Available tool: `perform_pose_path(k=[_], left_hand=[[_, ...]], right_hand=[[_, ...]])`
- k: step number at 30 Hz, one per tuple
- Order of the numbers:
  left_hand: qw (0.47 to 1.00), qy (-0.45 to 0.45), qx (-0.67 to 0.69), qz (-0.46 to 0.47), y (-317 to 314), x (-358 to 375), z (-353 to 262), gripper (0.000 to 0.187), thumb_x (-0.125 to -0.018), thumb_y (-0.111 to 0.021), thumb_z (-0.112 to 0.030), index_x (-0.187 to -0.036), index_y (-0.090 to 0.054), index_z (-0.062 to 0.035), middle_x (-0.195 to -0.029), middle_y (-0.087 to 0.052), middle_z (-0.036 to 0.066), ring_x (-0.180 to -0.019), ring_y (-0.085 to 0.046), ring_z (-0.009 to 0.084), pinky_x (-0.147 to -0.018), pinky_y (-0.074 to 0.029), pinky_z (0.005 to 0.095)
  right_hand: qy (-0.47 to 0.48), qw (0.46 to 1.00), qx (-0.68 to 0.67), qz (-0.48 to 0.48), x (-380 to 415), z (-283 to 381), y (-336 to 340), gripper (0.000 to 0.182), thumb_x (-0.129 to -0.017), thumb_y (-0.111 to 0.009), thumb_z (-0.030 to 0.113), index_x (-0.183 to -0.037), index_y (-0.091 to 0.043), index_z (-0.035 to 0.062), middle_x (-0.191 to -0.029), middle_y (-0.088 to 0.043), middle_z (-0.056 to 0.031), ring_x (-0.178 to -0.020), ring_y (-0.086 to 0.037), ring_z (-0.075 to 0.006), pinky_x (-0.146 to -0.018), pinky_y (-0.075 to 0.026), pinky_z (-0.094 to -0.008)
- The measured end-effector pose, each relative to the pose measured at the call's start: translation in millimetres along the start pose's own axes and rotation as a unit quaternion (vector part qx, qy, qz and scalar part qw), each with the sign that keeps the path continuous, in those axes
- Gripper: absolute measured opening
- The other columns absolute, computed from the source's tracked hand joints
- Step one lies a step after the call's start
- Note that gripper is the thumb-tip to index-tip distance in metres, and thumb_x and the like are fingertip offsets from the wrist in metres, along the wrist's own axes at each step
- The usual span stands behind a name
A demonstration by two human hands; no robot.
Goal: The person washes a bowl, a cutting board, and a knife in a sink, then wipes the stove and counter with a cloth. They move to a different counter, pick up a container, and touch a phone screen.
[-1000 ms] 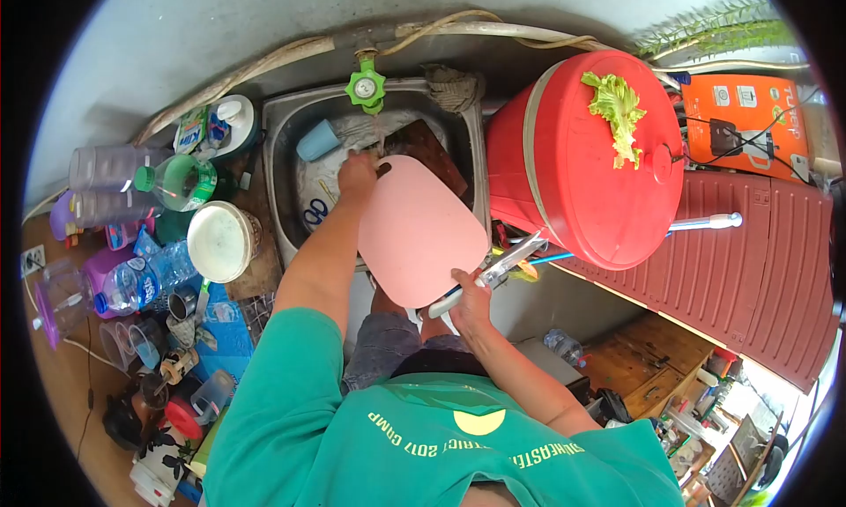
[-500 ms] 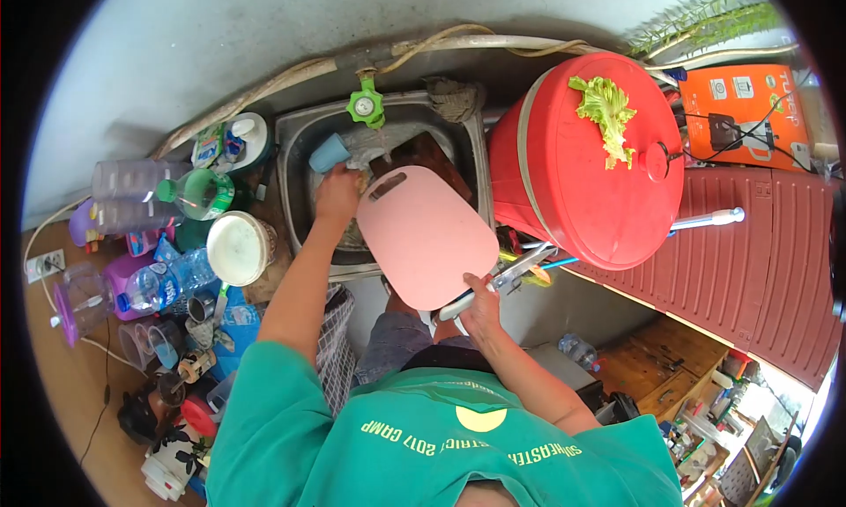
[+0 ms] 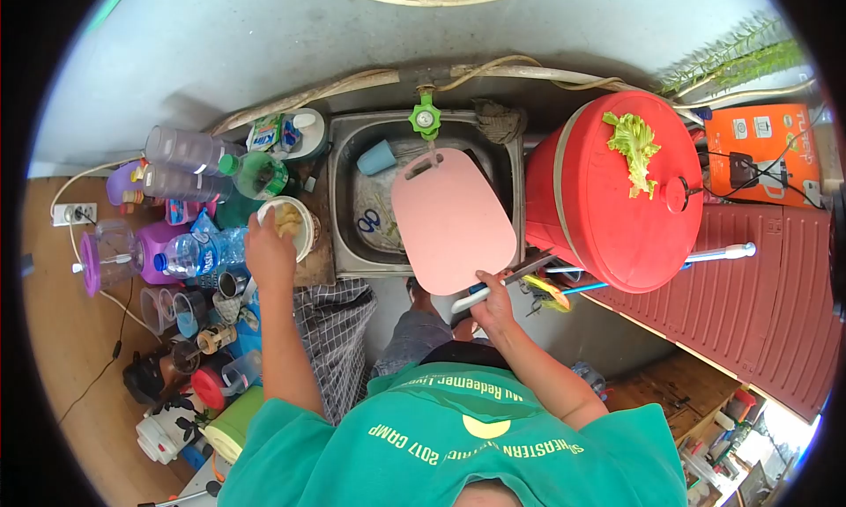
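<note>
My left hand (image 3: 271,250) is over the near left rim of a round white tub (image 3: 310,234), fingers pointing into it. A yellowish, lumpy thing (image 3: 288,218) shows in the tub beside the fingertips; I cannot tell whether they grip it. With my right hand (image 3: 493,304) I hold the lower right edge of a pink cutting board (image 3: 454,221), together with a knife with a white handle (image 3: 469,301). The board is tilted over the right part of the metal sink (image 3: 370,262). A light blue cup (image 3: 376,158) and blue-handled scissors (image 3: 368,221) lie in the sink.
A green-handled tap (image 3: 425,118) is behind the sink. Right of it stands a big red lidded bucket (image 3: 608,234) with a lettuce leaf (image 3: 633,150) on top. Bottles, including a clear water bottle (image 3: 207,253), crowd the left side. A checked cloth (image 3: 330,331) hangs below the tub.
My left hand has moved from the sink leftward to the tub, where the yellowish thing now shows. My right hand still holds the board and knife. The camera view has shifted.
</note>
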State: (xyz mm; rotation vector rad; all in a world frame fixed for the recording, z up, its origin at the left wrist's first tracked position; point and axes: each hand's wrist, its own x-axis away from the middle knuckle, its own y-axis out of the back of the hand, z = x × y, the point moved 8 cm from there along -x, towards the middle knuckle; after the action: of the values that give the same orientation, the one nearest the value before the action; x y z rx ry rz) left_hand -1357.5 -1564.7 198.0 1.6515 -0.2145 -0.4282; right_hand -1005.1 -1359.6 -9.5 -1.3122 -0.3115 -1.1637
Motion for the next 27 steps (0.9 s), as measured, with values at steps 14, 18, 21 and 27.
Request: perform_pose_path(k=[14, 18, 21, 27], left_hand=[[0.911, -0.156, 0.341, 0.171, -244, 36, -270, 0.058, -0.098, -0.049, -0.044, -0.144, -0.045, -0.0086, -0.145, -0.046, 0.023, -0.139, -0.037, 0.0422, -0.113, -0.023, 0.0601], [0.905, -0.097, 0.395, 0.123, -290, -30, -270, 0.052, -0.098, -0.048, -0.044, -0.132, -0.057, -0.0057, -0.127, -0.060, 0.023, -0.120, -0.054, 0.0417, -0.102, -0.041, 0.0540], [0.901, -0.103, 0.401, 0.131, -283, -58, -259, 0.043, -0.096, -0.054, -0.040, -0.115, -0.067, -0.0039, -0.106, -0.069, 0.020, -0.101, -0.065, 0.0384, -0.087, -0.050, 0.0463], [0.824, -0.107, 0.531, 0.169, -317, -106, -203, 0.018, -0.087, -0.071, -0.017, -0.097, -0.071, -0.0025, -0.085, -0.074, 0.009, -0.074, -0.069, 0.0190, -0.064, -0.049, 0.0331]], right_hand=[[0.034, 0.996, 0.062, 0.052, -8, -9, -27, 0.033, -0.083, -0.065, -0.006, -0.111, -0.055, 0.0080, -0.101, -0.063, -0.0057, -0.095, -0.063, -0.0181, -0.091, -0.051, -0.0349], [0.053, 0.995, 0.065, 0.046, 3, -4, -24, 0.036, -0.084, -0.064, -0.006, -0.117, -0.055, 0.0066, -0.105, -0.064, -0.0072, -0.101, -0.063, -0.0210, -0.096, -0.050, -0.0399], [0.053, 0.997, 0.027, 0.049, 14, -1, -38, 0.039, -0.085, -0.063, -0.006, -0.121, -0.053, 0.0059, -0.109, -0.063, -0.0087, -0.106, -0.062, -0.0227, -0.099, -0.049, -0.0415], [0.086, 0.994, 0.058, -0.034, -9, -5, -3, 0.030, -0.085, -0.064, -0.006, -0.110, -0.055, 0.0073, -0.105, -0.062, -0.0068, -0.101, -0.063, -0.0225, -0.095, -0.050, -0.0398]])
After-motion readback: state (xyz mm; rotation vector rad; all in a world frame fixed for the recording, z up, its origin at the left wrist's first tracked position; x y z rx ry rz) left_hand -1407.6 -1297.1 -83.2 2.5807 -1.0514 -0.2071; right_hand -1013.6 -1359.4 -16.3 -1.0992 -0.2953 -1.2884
